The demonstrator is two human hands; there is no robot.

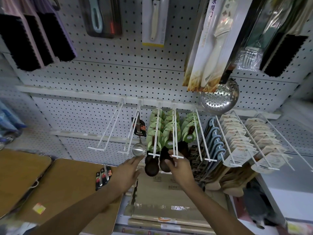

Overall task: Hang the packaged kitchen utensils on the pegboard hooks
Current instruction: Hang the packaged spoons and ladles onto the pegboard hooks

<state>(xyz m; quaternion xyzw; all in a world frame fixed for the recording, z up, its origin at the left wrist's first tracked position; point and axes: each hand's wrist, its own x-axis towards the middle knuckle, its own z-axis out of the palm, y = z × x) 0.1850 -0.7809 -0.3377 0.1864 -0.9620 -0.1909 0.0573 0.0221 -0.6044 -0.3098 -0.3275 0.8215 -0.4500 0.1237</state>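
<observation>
At the lower rail of the pegboard [105, 78], hanging is judged to be under way. One steel ladle [138, 146] with a dark card is hung on the second hook [133, 131]; the first hook [108, 131] beside it is bare. Two more carded utensils [103, 178] are seen lying on the brown board [55, 187] at lower left, not yet hung.

The left hand [127, 173] is held with fingers straight and loose, nothing gripped, its fingertips just below the ladle bowl. The right hand [177, 168] is raised to the tip of a hook [175, 133] loaded with green-carded spoons [169, 133]; whether its curled fingers pinch a spoon or the hook end cannot be told.

The next move is judged to call for a carded utensil to be fetched from the board and its card hole threaded over a hook tip.
</observation>
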